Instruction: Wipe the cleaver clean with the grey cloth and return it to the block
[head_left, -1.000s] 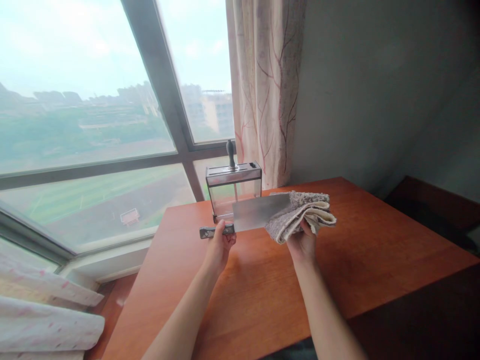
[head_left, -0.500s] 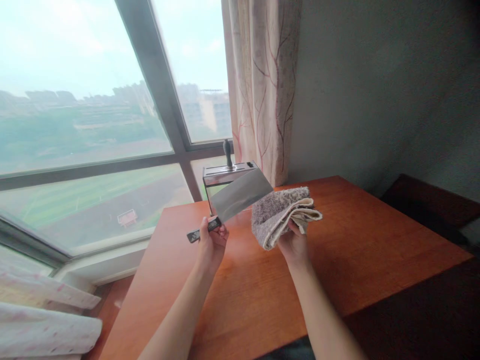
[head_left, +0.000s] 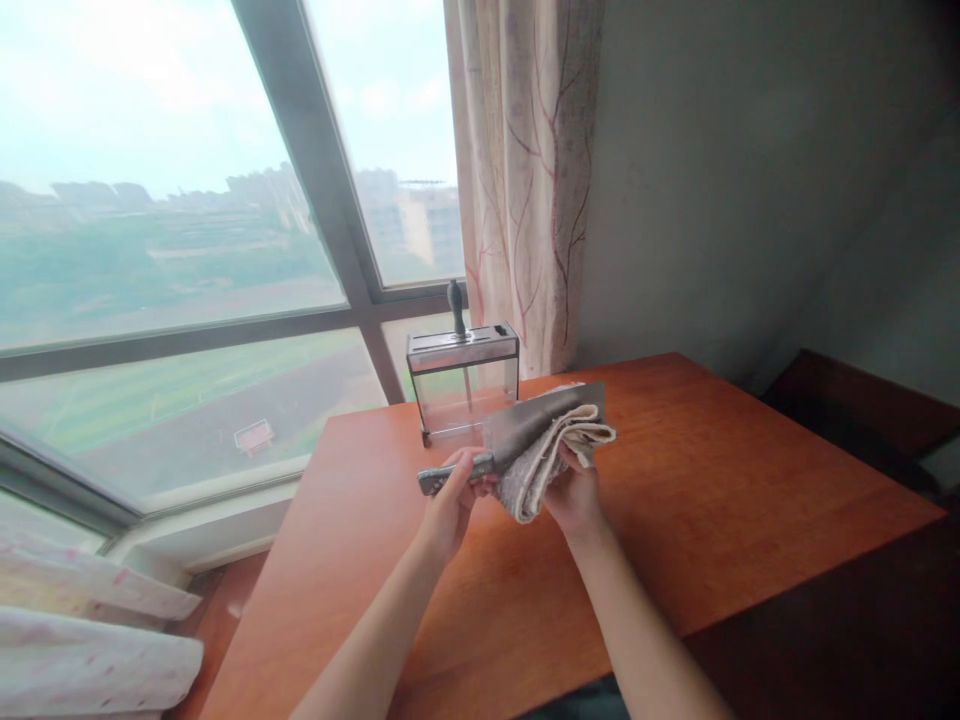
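Cleaver (head_left: 517, 425), above desk (head_left: 675, 480): left hand (head_left: 452, 497) closed round handle (head_left: 433, 481), right hand (head_left: 576, 497) clamped on folded cloth (head_left: 525, 488) against blade (head_left: 583, 397); best wiped in flat strokes, thick folds shielding skin.

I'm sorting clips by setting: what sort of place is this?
Probably a room in a home, above ground level: a reddish-brown table stands by a large window that looks down on a green field, and a branch-patterned curtain hangs beside it.
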